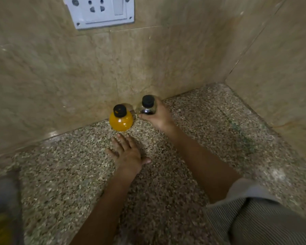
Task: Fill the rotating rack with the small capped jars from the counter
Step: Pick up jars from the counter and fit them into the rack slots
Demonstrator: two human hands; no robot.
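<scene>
At the far left, low down, a blurry grey and yellow shape (2, 209), too fuzzy to name. High on the tan wall (42, 68), a white plug socket (99, 11). Next, the yellow jar (120, 122) with a black cap (120, 111), standing up on the speckled counter (210, 131), right by the foot of the wall. Just in front of it, the left hand (129, 154), palm down, fingers straight and spread, holding nothing. Fingertips near the yellow jar but not touching it. Just to the right of the yellow jar, the clear jar (148, 108) with dark stuff inside and a black lid (147, 101). Held tight in the right hand (160, 117), fingers and thumb curled round its sides. Hard to tell if lifted or resting on the counter. At the bottom right, a grey striped sleeve (254, 218).
</scene>
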